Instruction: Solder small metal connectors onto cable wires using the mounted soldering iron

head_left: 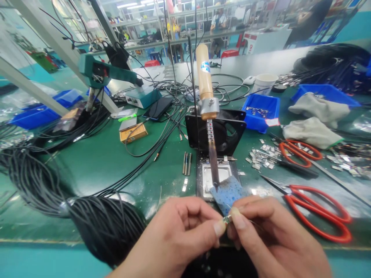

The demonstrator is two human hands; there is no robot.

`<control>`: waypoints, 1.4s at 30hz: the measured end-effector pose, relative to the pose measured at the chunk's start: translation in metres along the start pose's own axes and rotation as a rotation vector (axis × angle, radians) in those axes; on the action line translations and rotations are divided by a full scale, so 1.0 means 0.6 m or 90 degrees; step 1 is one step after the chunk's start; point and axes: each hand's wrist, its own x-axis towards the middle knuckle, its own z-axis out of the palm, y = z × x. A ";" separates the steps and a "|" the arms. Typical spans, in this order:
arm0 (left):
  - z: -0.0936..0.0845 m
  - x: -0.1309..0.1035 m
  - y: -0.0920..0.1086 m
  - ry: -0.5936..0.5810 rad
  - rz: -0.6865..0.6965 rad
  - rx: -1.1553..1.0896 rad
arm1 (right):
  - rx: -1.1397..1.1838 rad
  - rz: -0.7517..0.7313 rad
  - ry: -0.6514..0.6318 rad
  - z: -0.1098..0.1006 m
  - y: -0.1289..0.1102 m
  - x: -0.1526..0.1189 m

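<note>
Pinching a small metal connector (227, 219) between thumb and forefinger of the left hand (188, 227) and gripping its other end in the fingertips of the right hand (269, 226), probably to steady so tiny a piece. Held near the front edge of the tabletop (162, 172), just this side of a blue sponge (228, 192) and a tip-down soldering iron (204, 77), apparently clamped to leave both hands free, with a black fan (234, 133) behind, perhaps for clearing fumes. Surrounded farther out, presumably for easy reach, by loose metal pieces (261, 156) and red-handled scissors (321, 193) on the right and bundled black cables (107, 220) on the left.
</note>
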 end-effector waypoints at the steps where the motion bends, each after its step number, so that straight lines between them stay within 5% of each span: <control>1: 0.001 0.001 -0.002 0.003 0.001 -0.006 | 0.002 0.007 0.001 0.000 0.001 -0.002; 11: 0.003 0.006 -0.010 -0.008 -0.010 -0.080 | 0.069 0.050 -0.062 0.001 0.010 0.005; 20: 0.003 0.019 -0.003 0.006 -0.025 -0.101 | 0.109 0.200 0.075 0.032 -0.014 0.004; 26: -0.002 0.029 0.006 -0.027 -0.022 -0.152 | 0.100 0.148 -0.010 0.018 0.007 0.020; 42: -0.009 0.040 0.018 -0.021 -0.012 -0.138 | 0.140 0.099 0.054 0.035 0.016 0.029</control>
